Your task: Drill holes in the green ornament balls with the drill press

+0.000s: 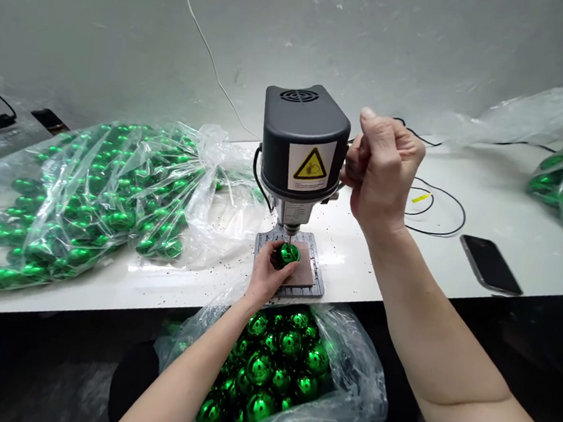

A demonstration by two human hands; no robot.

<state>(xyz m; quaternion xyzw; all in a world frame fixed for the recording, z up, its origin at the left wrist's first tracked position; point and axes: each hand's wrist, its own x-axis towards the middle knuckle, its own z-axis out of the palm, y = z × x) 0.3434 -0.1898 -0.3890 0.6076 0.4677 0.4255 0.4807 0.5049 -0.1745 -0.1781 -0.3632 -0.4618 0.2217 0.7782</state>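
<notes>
One green ball [290, 255] is in work under the drill [307, 116], pinched in the left hand [267, 275], the right hand [385, 165] clenched alongside; whether the balls [259, 368] in the near bag [364, 371] are done is hard to tell.

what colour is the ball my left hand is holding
Shiny green; the ball shows best in the head view.

Your L hand [267, 275] is out fwd, curved in a C; your R hand [385, 160] is higher, fisted, R forearm [426, 313] slanting up & L.
</notes>
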